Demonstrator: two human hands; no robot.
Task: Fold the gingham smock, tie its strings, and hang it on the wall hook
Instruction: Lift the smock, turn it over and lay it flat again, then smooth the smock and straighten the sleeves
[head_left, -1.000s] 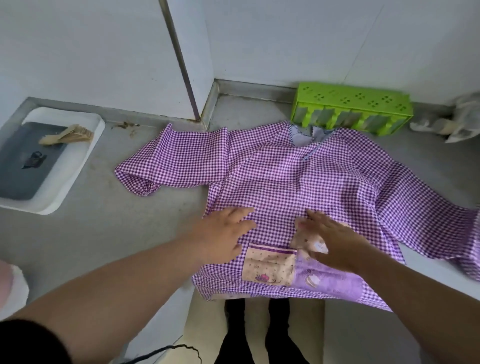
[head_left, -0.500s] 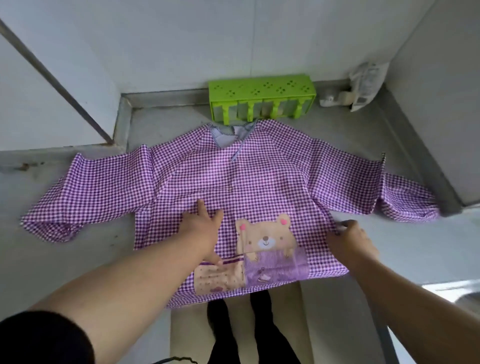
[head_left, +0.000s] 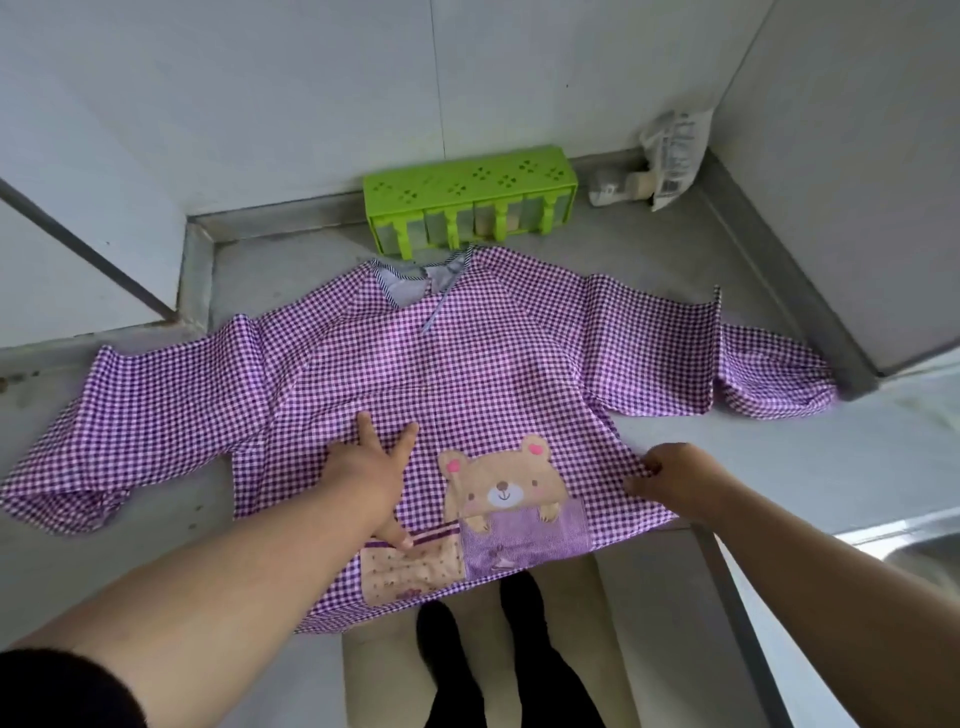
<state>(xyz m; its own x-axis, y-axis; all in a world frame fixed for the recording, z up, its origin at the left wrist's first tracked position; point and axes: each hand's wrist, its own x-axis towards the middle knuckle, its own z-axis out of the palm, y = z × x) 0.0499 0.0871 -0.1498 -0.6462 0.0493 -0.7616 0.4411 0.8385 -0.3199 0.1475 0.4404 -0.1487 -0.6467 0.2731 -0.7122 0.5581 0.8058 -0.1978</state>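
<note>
The purple gingham smock lies flat and front up on the grey counter, both sleeves spread out sideways. A bear patch and pockets show on its lower front, and the hem hangs a little over the counter's front edge. My left hand presses flat on the smock's lower left front with its fingers spread. My right hand pinches the smock's right side edge with curled fingers. No strings or wall hook are visible.
A green plastic box stands against the back wall just behind the collar. A plastic bag and a small white object sit in the back right corner. A sink rim shows at the right. My legs stand below the counter edge.
My right hand left the chest patch and went to the smock's right side edge, gripping it. The left hand stayed pressed on the front. The view swung to the right.
</note>
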